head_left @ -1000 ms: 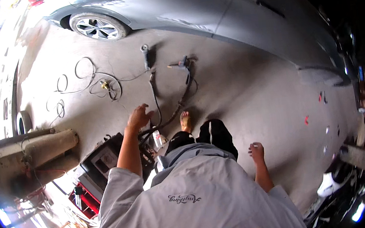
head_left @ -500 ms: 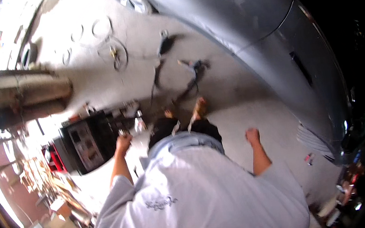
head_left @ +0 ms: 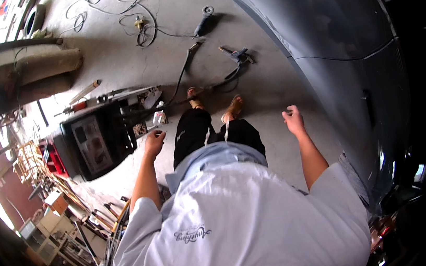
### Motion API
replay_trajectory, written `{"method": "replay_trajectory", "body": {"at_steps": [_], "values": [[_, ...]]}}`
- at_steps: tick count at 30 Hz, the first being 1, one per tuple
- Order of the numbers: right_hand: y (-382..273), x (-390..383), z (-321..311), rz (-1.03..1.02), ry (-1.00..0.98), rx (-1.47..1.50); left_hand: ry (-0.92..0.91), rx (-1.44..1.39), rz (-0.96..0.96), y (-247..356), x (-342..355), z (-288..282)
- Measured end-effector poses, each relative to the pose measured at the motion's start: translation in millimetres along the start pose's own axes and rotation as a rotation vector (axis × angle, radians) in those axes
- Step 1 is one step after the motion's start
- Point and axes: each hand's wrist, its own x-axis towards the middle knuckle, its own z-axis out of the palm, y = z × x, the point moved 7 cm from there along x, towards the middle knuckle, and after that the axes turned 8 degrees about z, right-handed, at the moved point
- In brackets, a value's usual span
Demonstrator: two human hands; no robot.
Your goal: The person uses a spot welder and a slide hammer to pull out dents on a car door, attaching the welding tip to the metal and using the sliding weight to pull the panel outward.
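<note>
My left hand [head_left: 154,142] hangs in the air beside my black trousers, fingers loosely bent and slightly apart, nothing seen in it. It is nearest to a dark box-shaped machine [head_left: 93,141] with a pale front panel, and does not touch it. On the other side, my right hand [head_left: 293,119] is held away from my body with thumb and fingers apart, also without anything in it. The grey car body [head_left: 326,20] lies to its right, apart from it. Ahead of my feet, a clamp-like tool [head_left: 237,55] on a dark cable and an angle grinder [head_left: 204,22] rest on the floor.
Looped cords with a brass-coloured fitting [head_left: 139,22] spread over the concrete floor. A thick cable [head_left: 183,73] runs near my left foot. A white bottle [head_left: 159,115] stands by the machine. Large pipe-like pieces [head_left: 48,66] lie at far left; clutter fills the lower left.
My view has shifted; the grinder and clamp-like tool now appear higher in it. My left foot has come ahead of the right. Both hands appear higher, their fingers looser.
</note>
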Motion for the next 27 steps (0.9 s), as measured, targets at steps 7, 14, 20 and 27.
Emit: {"method": "replay_trajectory", "body": {"at_steps": [7, 14, 20, 27], "values": [[-25.9, 150.5, 108.5, 0.099, -0.118, -0.414, -0.049, 0.455, 0.334, 46.1, 269.1, 77.4], [-39.6, 448.8, 298.5, -0.123, -0.124, -0.808, 0.074, 0.519, 0.131, 27.3, 626.3, 197.8], [-68.7, 566.8, 395.7, -0.965, 0.312, -1.157, 0.121, 0.73, 0.213, 6.7, 752.0, 274.1], [-70.8, 582.3, 409.1, -0.999, 0.132, -1.259, 0.056, 0.722, 0.787, 31.5, 793.5, 279.5]]}}
